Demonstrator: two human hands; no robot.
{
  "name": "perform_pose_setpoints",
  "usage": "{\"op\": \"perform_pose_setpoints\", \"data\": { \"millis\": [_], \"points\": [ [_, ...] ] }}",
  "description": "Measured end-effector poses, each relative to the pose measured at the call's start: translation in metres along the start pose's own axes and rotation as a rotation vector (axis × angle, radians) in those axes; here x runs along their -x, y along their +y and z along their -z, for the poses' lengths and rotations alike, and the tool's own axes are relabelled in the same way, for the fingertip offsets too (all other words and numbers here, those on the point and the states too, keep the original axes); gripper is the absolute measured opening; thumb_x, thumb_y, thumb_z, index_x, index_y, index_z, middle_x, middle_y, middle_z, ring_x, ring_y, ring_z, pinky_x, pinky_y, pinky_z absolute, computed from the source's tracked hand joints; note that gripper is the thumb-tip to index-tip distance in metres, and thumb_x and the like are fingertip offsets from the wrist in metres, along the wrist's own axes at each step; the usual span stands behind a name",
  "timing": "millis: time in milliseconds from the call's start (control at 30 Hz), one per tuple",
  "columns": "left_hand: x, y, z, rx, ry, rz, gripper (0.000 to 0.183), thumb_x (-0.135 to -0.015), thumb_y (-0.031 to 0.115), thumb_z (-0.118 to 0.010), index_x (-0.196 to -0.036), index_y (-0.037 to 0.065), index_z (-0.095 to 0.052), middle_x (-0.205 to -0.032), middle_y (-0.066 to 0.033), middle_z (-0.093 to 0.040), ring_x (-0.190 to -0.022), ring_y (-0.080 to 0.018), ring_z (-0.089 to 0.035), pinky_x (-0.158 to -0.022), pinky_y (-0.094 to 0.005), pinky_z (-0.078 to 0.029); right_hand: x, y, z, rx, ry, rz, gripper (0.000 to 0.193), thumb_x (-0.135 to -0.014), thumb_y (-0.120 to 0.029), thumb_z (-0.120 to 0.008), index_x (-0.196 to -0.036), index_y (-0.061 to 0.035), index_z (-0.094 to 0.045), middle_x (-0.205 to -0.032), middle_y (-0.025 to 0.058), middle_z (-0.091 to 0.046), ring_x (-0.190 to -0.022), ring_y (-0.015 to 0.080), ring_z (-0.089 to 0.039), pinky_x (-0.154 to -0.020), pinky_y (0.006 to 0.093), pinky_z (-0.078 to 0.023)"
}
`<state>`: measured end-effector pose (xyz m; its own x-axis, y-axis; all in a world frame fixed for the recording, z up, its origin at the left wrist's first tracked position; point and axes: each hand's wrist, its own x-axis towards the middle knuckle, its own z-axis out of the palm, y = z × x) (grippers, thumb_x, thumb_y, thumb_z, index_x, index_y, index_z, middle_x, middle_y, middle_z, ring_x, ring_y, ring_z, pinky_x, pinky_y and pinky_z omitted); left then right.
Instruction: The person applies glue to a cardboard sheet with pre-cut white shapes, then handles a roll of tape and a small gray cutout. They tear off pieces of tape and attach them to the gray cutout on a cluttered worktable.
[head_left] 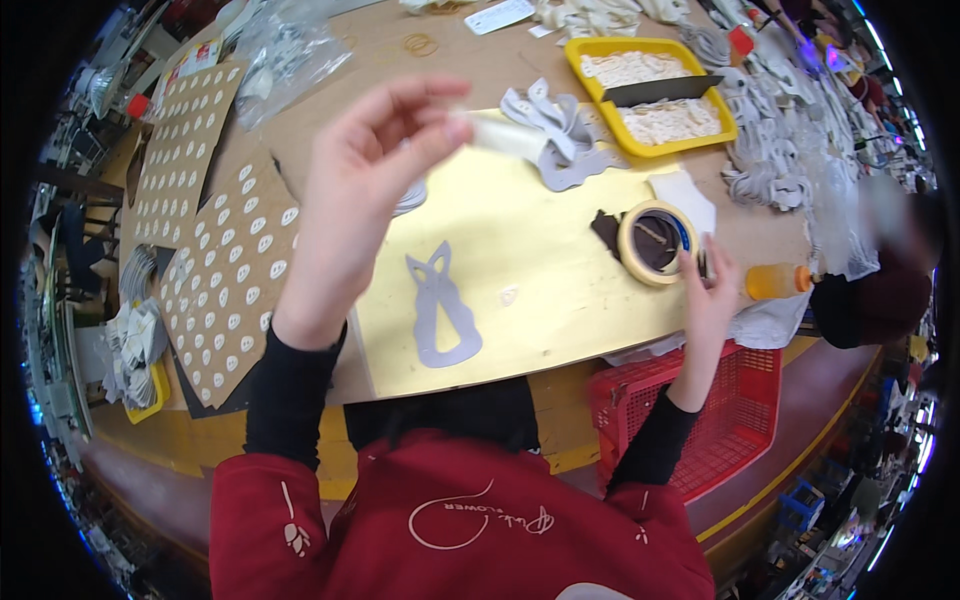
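Note:
My left hand (375, 185) is raised over the table, thumb and forefinger closed on a pale strip (505, 136) blurred by motion. Beyond that strip lies a small pile of grey cut-out pieces (565, 130). At the right, the fingers of my right hand (711, 285) are apart beside a roll of cream tape (630, 245), the thumb at its rim. Dark scraps (655, 243) fill the roll's centre. A single grey shoe-upper-shaped piece (445, 310) lies flat on the yellow sheet (560, 330), below my left hand.
A yellow tray (655, 150) of pale pieces, split by a dark divider, stands at the back right. An orange bottle (775, 281) is right of my right hand. Brown boards with white shapes (225, 280) lie at left. A red basket (745, 400) sits below the table edge.

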<state>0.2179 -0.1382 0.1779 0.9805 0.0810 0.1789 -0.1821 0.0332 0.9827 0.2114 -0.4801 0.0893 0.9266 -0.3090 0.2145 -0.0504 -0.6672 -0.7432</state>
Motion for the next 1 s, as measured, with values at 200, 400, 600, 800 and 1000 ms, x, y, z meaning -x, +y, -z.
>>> {"op": "perform_pose_setpoints", "data": {
  "millis": [200,400,600,800,1000],
  "points": [
    [0.059,-0.035,0.001,0.137,-0.036,0.356,0.034,-0.091,0.007,-0.068,-0.123,-0.001,-0.061,-0.106,-0.0047,-0.066,-0.102,-0.0112,-0.062,-0.092,-0.0243,-0.047,0.013,-0.002,-0.023,0.275,0.059,0.442,0.04,-0.093,-0.004,-0.059,-0.133,-0.0054,-0.059,-0.124,0.0156,-0.056,-0.112,0.0316,-0.058,-0.09,0.0365,-0.05],
    [0.092,-0.051,0.008,0.136,0.017,0.394,0.036,-0.092,0.005,-0.065,-0.127,-0.002,-0.058,-0.109,-0.0062,-0.066,-0.105,-0.012,-0.061,-0.094,-0.0266,-0.046,0.002,-0.001,-0.029,0.278,0.067,0.177,0.045,-0.091,-0.009,-0.064,-0.136,-0.008,-0.055,-0.133,0.0169,-0.052,-0.118,0.0345,-0.055,-0.097,0.0411,-0.046],
    [0.119,-0.058,0.01,0.14,0.051,0.398,0.035,-0.09,0.001,-0.067,-0.124,-0.003,-0.059,-0.108,-0.006,-0.068,-0.104,-0.0112,-0.062,-0.094,-0.0261,-0.045,0.036,-0.043,-0.031,0.306,0.117,0.365,0.047,-0.087,-0.012,-0.069,-0.132,-0.0043,-0.057,-0.126,0.0137,-0.059,-0.114,0.0293,-0.057,-0.099,0.0382,-0.043],
    [0.132,-0.066,-0.008,0.032,-0.126,0.296,0.036,-0.087,-0.005,-0.067,-0.122,-0.002,-0.059,-0.099,-0.0073,-0.071,-0.101,-0.0132,-0.064,-0.092,-0.0277,-0.046,0.118,-0.083,-0.049,-0.626,-0.675,0.007,0.033,-0.078,0.004,-0.073,-0.11,-0.0003,-0.068,-0.102,0.0104,-0.069,-0.084,0.0179,-0.064,-0.076,0.028,-0.051],
    [0.136,-0.066,-0.017,-0.034,-0.148,0.312,0.034,-0.089,0.0,-0.067,-0.122,0.0,-0.062,-0.11,-0.0088,-0.072,-0.111,-0.0178,-0.063,-0.097,-0.0324,-0.047,0.128,-0.077,-0.062,-0.422,-0.237,0.357,0.025,-0.073,0.008,-0.073,-0.096,-0.0009,-0.074,-0.084,0.0083,-0.069,-0.068,0.0196,-0.063,-0.059,0.026,-0.05]
  ]
}}
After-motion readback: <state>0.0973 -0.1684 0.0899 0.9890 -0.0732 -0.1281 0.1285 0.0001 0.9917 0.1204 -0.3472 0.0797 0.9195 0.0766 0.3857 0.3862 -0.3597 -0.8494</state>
